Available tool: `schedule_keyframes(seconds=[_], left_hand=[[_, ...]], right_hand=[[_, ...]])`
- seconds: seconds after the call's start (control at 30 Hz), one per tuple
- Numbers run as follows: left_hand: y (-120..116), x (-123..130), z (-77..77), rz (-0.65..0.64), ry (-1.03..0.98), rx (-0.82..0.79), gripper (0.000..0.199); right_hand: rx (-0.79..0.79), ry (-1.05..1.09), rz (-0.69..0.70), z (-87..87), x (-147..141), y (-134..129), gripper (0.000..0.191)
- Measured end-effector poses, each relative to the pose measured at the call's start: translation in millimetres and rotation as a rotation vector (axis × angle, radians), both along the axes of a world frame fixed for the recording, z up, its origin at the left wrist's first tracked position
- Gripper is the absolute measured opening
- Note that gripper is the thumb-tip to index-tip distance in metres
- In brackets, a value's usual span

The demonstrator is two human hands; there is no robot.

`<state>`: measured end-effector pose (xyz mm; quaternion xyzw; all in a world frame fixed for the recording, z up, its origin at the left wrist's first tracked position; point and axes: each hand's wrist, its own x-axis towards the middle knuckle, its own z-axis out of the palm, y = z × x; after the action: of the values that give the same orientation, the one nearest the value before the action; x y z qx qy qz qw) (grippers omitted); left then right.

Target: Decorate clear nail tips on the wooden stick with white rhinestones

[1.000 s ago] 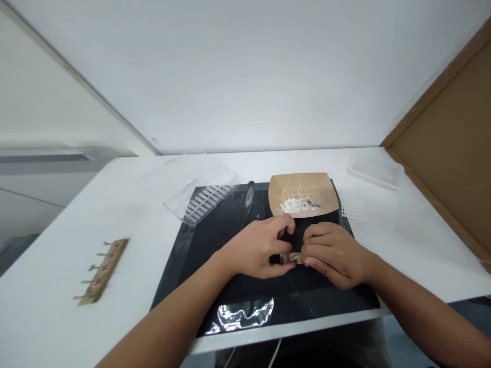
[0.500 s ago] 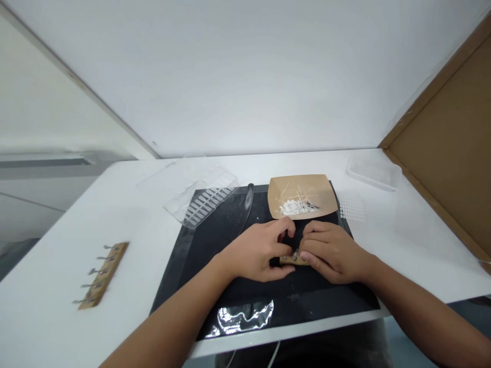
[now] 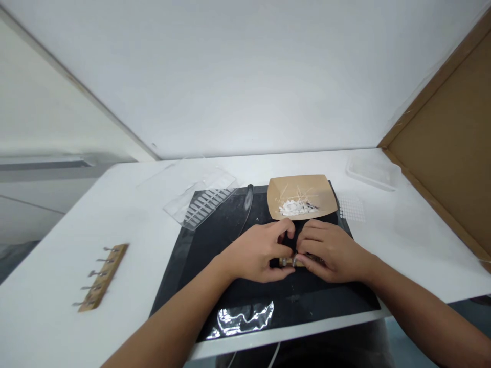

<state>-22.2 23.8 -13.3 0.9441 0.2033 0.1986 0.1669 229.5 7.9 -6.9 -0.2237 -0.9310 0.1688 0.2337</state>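
Observation:
Between my hands, low on the black mat (image 3: 215, 276), lies a short wooden strip (image 3: 284, 264) with small metal clips on it, partly covered by fingers. My left hand (image 3: 261, 251) grips its left end, thumb on the near side and curled fingers on the far side. From the right, my right hand (image 3: 332, 251) is closed at the strip, with thumb and forefinger pinching around a small metal clip (image 3: 295, 259). Whether anything else sits in that pinch is hidden.
A similar wooden strip (image 3: 103, 280) with several upright clips stands at left. Behind my hands is a brown paper tray (image 3: 326, 191) holding white bits and thin sticks. Around it lie a clear case of nail tips (image 3: 203, 207), a dark curved file (image 3: 249, 199), a dotted sheet (image 3: 352, 208) and a clear container (image 3: 374, 176).
My right fingertips have shifted slightly left along the strip, and the thumb has drawn back to show more of the clips. My left hand has hardly moved.

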Motion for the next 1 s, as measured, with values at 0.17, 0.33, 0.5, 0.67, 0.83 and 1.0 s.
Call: schedule_keyframes(seconds=[0.17, 0.33, 0.5, 0.67, 0.83, 1.0], left_hand=[[0.1, 0.4, -1.5, 0.007, -0.011, -0.005, 0.017], [0.1, 0.5, -1.8, 0.007, -0.017, -0.026, 0.016], [0.4, 0.6, -1.6, 0.005, -0.012, -0.022, 0.013], [0.6, 0.6, -1.8, 0.009, 0.003, -0.019, 0.014], [0.6, 0.3, -0.9, 0.003, 0.016, -0.009, 0.012], [1.2, 0.3, -0.7, 0.0, 0.006, -0.003, 0.013]], right_hand=[[-0.015, -0.037, -0.017, -0.3, 0.3, 0.9, 0.027], [-0.011, -0.05, -0.033, -2.0, 0.1, 0.8, 0.029], [-0.039, -0.086, -0.058, -3.2, 0.3, 0.2, 0.028], [-0.053, -0.107, -0.051, -3.5, -0.2, 0.7, 0.025], [-0.042, -0.087, -0.058, -2.2, -1.0, 1.9, 0.023], [-0.057, -0.039, -0.067, -0.2, -0.1, 0.1, 0.014]])
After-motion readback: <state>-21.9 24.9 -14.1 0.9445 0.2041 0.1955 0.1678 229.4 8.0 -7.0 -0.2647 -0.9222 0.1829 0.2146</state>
